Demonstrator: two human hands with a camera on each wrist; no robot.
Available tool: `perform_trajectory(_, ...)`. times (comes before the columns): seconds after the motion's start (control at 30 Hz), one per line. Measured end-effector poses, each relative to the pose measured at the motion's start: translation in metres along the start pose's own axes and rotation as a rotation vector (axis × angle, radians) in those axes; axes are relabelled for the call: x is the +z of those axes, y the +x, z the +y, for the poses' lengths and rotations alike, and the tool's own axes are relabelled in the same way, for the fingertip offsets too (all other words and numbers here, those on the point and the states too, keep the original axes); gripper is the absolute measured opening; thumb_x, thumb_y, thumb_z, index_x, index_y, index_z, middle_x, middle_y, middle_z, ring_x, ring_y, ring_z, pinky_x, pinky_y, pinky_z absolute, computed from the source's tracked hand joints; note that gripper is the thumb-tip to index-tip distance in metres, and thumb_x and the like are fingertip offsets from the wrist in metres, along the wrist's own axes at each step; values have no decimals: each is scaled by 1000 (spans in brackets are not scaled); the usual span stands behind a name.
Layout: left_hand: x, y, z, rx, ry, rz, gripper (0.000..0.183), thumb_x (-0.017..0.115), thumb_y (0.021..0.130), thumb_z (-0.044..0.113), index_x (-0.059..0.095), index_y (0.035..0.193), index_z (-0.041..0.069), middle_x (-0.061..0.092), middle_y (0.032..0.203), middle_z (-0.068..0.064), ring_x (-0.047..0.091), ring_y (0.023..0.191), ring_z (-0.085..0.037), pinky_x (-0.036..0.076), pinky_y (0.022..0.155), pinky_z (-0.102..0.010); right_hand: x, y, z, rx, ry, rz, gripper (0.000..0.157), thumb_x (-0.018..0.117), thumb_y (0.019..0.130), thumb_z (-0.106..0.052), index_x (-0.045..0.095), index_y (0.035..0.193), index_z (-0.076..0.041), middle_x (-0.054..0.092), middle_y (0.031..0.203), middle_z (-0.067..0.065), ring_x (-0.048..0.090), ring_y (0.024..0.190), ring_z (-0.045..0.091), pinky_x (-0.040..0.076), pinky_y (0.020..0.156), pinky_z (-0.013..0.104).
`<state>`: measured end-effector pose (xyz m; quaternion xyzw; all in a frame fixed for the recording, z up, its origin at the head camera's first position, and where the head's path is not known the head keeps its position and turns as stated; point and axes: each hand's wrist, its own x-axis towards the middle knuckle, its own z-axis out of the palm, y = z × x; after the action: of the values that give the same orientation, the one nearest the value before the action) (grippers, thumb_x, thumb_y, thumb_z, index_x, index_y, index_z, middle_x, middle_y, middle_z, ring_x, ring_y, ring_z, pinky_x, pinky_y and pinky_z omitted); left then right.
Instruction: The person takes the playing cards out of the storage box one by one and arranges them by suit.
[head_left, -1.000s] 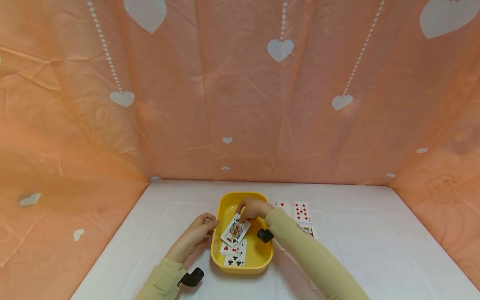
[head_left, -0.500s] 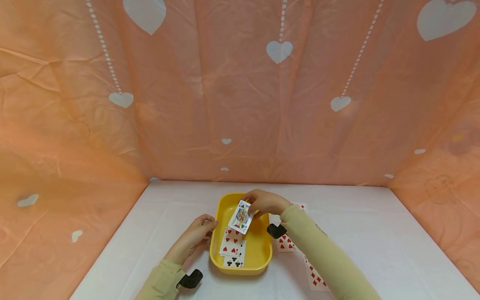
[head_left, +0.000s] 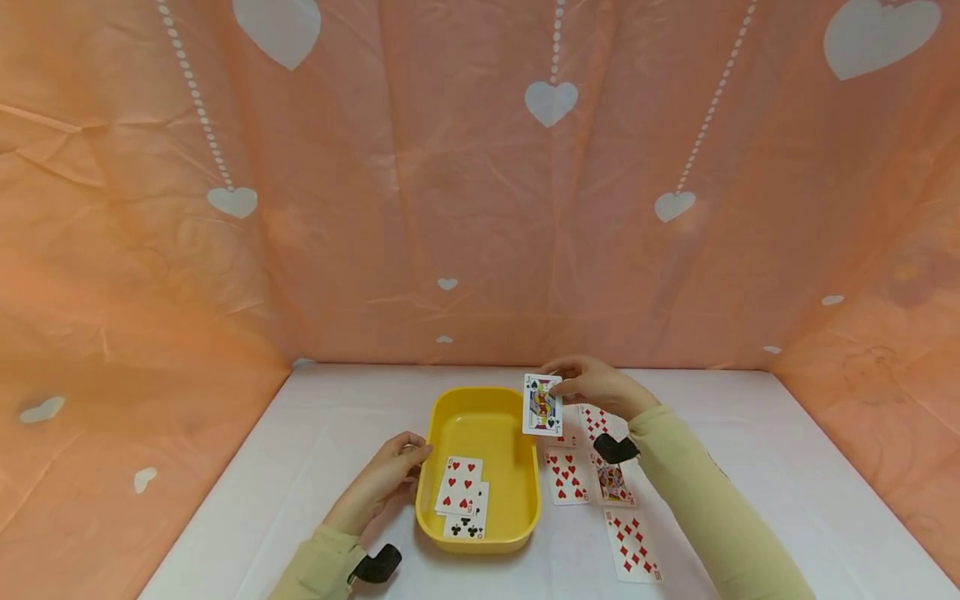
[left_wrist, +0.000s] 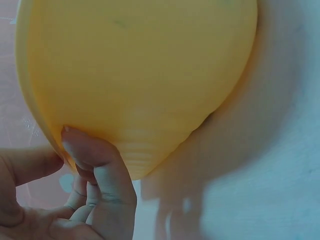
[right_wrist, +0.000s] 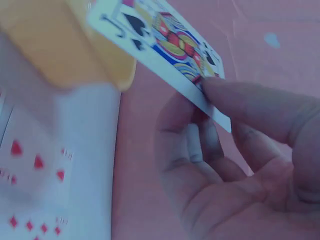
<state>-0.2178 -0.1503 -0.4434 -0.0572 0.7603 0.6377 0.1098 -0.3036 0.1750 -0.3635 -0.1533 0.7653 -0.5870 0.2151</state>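
A jack of spades playing card (head_left: 542, 405) is pinched between the thumb and fingers of my right hand (head_left: 600, 387), held up over the right rim of the yellow tray (head_left: 517, 533). The right wrist view shows the same jack (right_wrist: 175, 42) tilted, with the thumb on its face. My left hand (head_left: 386, 475) grips the tray's left rim; in the left wrist view its thumb and finger (left_wrist: 107, 170) pinch the edge. Inside the tray lie a six of hearts (head_left: 459, 485) and, partly under it, a clubs card (head_left: 465, 527).
Right of the tray, face-up red cards lie on the white cloth: a hearts card (head_left: 567, 477), a face card (head_left: 613, 485), a ten of diamonds (head_left: 632, 546) and a further diamonds card (head_left: 595, 421). One behind the jack is partly hidden. An orange curtain (head_left: 480, 208) walls the table.
My right hand has lifted the jack of spades from the tray and carried it rightward to the rim, uncovering the six of hearts. The left hand has stayed at the tray's left rim.
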Motion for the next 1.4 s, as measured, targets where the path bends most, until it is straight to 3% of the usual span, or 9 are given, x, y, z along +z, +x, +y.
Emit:
perform_trajectory(0.27,0,0,-2,1,9,10,19,56,96,17,52,104,-1,63,84,-11,56,70,-19,44,56,-28,-37,-24,23,52,-9,114,40,56,93,-1,47,131,8,58,105,14,60,92,19,48,87,41)
perform_trajectory(0.43,0,1,-3,6,25,17,19,55,97,17,52,104,-1,63,83,-10,57,70,-19,44,57,-27,-63,-39,40,98,-27,207,44,55,94,-6,44,132,11,61,108,12,60,93,16,49,85,36)
perform_trajectory(0.67,0,1,-2,2,15,17,18,55,96,17,52,103,0,63,83,-9,57,69,-19,43,56,-27,-90,-51,66,189,60,307,44,52,94,-2,40,132,15,63,90,1,58,80,10,50,74,29)
perform_trajectory(0.83,0,1,-2,2,20,13,20,55,97,18,52,104,-1,63,83,-10,57,69,-19,44,56,-27,-99,-58,79,258,84,341,43,53,92,-1,41,131,15,61,84,-1,56,77,10,50,72,27)
perform_trajectory(1.13,0,1,-1,-12,13,6,21,56,97,18,53,103,-1,63,87,-11,58,71,-19,47,58,-28,-106,-62,100,280,149,381,26,54,90,4,54,113,17,62,80,1,58,73,11,52,70,27)
perform_trajectory(1.3,0,1,-1,-9,16,2,20,55,97,18,53,102,0,64,87,-10,58,71,-19,46,58,-28,-109,-58,112,292,216,414,22,62,86,4,58,105,13,64,79,4,61,70,12,54,68,29)
perform_trajectory(1.4,-1,0,-2,-10,17,5,19,56,97,19,53,102,0,65,86,-9,58,71,-19,45,58,-28,-109,-55,114,287,151,432,25,63,86,4,57,107,15,65,78,5,61,67,12,54,65,27)
